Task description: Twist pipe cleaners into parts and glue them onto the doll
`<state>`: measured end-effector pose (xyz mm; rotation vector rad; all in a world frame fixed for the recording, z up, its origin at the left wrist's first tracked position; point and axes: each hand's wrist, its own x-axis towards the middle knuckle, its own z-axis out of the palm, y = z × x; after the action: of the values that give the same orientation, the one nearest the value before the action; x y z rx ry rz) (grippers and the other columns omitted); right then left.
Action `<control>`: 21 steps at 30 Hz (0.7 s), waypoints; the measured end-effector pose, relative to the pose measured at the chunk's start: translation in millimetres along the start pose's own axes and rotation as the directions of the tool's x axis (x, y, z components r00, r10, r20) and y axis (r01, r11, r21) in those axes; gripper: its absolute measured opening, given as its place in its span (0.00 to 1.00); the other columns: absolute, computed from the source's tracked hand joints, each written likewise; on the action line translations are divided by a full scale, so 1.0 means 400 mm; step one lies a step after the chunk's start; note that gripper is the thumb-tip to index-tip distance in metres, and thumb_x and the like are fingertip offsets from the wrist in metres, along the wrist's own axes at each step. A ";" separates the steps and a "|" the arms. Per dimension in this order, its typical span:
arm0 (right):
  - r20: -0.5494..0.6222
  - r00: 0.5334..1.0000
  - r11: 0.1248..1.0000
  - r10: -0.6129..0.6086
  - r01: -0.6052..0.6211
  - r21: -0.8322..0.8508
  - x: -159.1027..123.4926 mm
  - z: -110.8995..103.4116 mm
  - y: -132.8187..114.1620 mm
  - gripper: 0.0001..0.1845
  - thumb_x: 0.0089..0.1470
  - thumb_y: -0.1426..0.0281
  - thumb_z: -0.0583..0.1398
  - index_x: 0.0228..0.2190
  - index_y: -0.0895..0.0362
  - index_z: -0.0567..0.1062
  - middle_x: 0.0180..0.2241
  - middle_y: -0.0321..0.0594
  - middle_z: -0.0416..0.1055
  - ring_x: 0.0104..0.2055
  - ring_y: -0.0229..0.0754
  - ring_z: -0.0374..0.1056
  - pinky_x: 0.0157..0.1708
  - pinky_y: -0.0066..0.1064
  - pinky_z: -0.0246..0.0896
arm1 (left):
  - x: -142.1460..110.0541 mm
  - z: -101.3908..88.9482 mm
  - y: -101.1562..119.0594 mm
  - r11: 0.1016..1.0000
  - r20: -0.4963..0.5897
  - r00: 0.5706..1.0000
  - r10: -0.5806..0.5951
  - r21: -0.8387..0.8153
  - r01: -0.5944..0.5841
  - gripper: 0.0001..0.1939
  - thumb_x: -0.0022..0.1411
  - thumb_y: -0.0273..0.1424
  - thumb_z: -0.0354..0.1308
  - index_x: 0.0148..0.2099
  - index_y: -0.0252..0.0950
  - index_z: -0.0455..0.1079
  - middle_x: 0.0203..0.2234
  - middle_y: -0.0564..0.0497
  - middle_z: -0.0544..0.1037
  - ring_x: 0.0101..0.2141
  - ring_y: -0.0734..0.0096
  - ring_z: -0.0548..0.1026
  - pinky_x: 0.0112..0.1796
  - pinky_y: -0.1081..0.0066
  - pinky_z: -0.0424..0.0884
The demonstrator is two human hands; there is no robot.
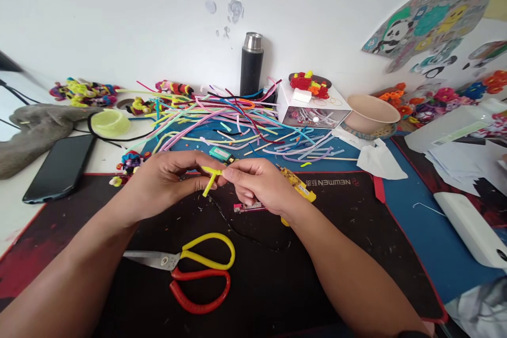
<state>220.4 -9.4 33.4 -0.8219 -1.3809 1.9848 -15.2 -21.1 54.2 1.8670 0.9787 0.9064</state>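
Between my two hands is a short yellow pipe cleaner [208, 185], bent so that one fuzzy leg points down toward the mat. My left hand [174, 179] curls around its left side, fingertips closed on it. From the other side, my right hand [257, 182] pinches its right end between thumb and forefinger. Below them lie scissors [206, 269] with one yellow and one red handle, blades pointing left. Under my right hand a pinkish lighter [247, 207] and a yellow tool [301, 190] are partly covered.
A heap of coloured pipe cleaners [222, 116] spreads behind my hands. Farther back stand a black thermos [251, 66], a white box [312, 108] and a beige bowl [372, 113]. A phone [61, 166] lies left; a white device [469, 227] lies right. The black mat [348, 253] has red edges.
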 end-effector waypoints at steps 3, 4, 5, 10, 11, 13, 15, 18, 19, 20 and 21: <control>-0.012 1.000 0.995 0.005 -0.006 -0.097 0.001 0.000 0.004 0.16 0.68 0.57 0.65 0.35 0.57 0.79 0.16 0.24 0.60 0.18 0.32 0.56 0.22 0.27 0.53 | -0.003 -0.004 0.006 0.998 0.004 0.999 -0.052 0.042 0.052 0.08 0.68 0.35 0.71 0.45 0.37 0.85 0.35 0.48 0.89 0.35 0.65 0.85 0.38 0.71 0.79; -0.017 1.000 0.988 0.001 -0.003 -0.152 0.002 -0.001 0.006 0.17 0.68 0.56 0.65 0.34 0.57 0.79 0.16 0.25 0.61 0.18 0.32 0.57 0.23 0.27 0.53 | -0.003 -0.005 0.007 0.996 0.003 0.998 -0.065 0.056 0.065 0.08 0.68 0.36 0.71 0.44 0.37 0.85 0.34 0.48 0.89 0.34 0.66 0.84 0.38 0.71 0.78; -0.020 1.000 0.978 -0.007 0.003 -0.206 0.003 -0.001 0.009 0.18 0.69 0.56 0.65 0.34 0.57 0.79 0.17 0.25 0.63 0.18 0.32 0.57 0.23 0.27 0.54 | -0.003 -0.005 0.007 0.995 0.004 0.997 -0.074 0.066 0.074 0.08 0.67 0.37 0.71 0.44 0.38 0.85 0.34 0.49 0.89 0.34 0.66 0.84 0.38 0.71 0.78; -0.055 0.996 0.935 -0.074 0.050 -0.351 0.007 0.000 0.019 0.21 0.70 0.52 0.63 0.39 0.57 0.84 0.18 0.27 0.65 0.19 0.34 0.59 0.24 0.29 0.53 | 0.001 -0.002 0.007 0.992 -0.007 0.992 -0.126 0.014 0.127 0.15 0.66 0.44 0.73 0.39 0.36 0.83 0.32 0.48 0.86 0.34 0.66 0.81 0.37 0.71 0.75; -0.069 0.991 0.916 -0.111 0.075 -0.395 0.008 0.002 0.020 0.20 0.71 0.54 0.63 0.40 0.57 0.84 0.19 0.28 0.66 0.20 0.34 0.60 0.26 0.29 0.53 | 0.002 0.000 0.006 0.990 -0.010 0.990 -0.138 -0.002 0.138 0.17 0.66 0.45 0.73 0.38 0.36 0.82 0.31 0.48 0.85 0.33 0.67 0.80 0.36 0.71 0.75; -0.086 0.974 0.847 -0.208 0.135 -0.515 0.008 0.006 0.021 0.17 0.71 0.58 0.64 0.37 0.57 0.85 0.23 0.32 0.72 0.25 0.35 0.63 0.29 0.29 0.53 | 0.004 0.004 0.005 0.987 -0.021 0.987 -0.160 -0.030 0.159 0.19 0.65 0.47 0.74 0.36 0.35 0.81 0.29 0.50 0.83 0.31 0.69 0.77 0.33 0.72 0.72; -0.083 0.955 0.763 -0.284 0.173 -0.623 0.007 0.011 0.020 0.16 0.71 0.61 0.65 0.34 0.56 0.85 0.27 0.33 0.75 0.29 0.35 0.64 0.31 0.29 0.52 | 0.006 0.008 0.002 0.982 -0.024 0.983 -0.180 -0.062 0.178 0.20 0.64 0.47 0.75 0.34 0.35 0.79 0.25 0.52 0.79 0.28 0.72 0.74 0.30 0.73 0.70; -0.059 0.941 0.660 -0.334 0.189 -0.727 0.005 0.015 0.021 0.19 0.72 0.62 0.64 0.30 0.56 0.82 0.26 0.33 0.74 0.28 0.35 0.60 0.31 0.31 0.49 | 0.011 0.013 0.001 0.963 -0.004 0.973 -0.229 -0.144 0.226 0.18 0.64 0.44 0.75 0.34 0.36 0.76 0.24 0.55 0.76 0.26 0.74 0.73 0.29 0.74 0.69; -0.047 0.936 0.628 -0.349 0.196 -0.753 0.005 0.016 0.023 0.19 0.73 0.63 0.63 0.29 0.56 0.81 0.26 0.33 0.73 0.27 0.35 0.60 0.31 0.31 0.49 | 0.013 0.015 0.002 0.955 0.008 0.970 -0.244 -0.173 0.242 0.17 0.64 0.43 0.75 0.34 0.36 0.76 0.24 0.55 0.76 0.26 0.74 0.73 0.29 0.74 0.70; -0.032 0.932 0.596 -0.362 0.205 -0.776 0.004 0.016 0.025 0.19 0.73 0.63 0.63 0.29 0.56 0.81 0.26 0.34 0.74 0.28 0.36 0.61 0.32 0.32 0.49 | 0.015 0.017 0.004 0.945 0.022 0.966 -0.258 -0.201 0.257 0.17 0.63 0.43 0.75 0.35 0.36 0.76 0.25 0.55 0.76 0.25 0.74 0.72 0.28 0.74 0.70; -0.014 0.928 0.569 -0.372 0.216 -0.794 0.004 0.017 0.028 0.19 0.74 0.64 0.62 0.30 0.56 0.82 0.27 0.35 0.75 0.28 0.37 0.63 0.33 0.32 0.50 | 0.017 0.020 0.006 0.936 0.037 0.962 -0.272 -0.223 0.273 0.16 0.63 0.43 0.74 0.36 0.37 0.76 0.25 0.56 0.75 0.25 0.74 0.72 0.27 0.74 0.69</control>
<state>213.1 -15.4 24.4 -1.0060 -2.1412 0.9456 -4.7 -18.9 54.6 1.4981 1.0535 0.8068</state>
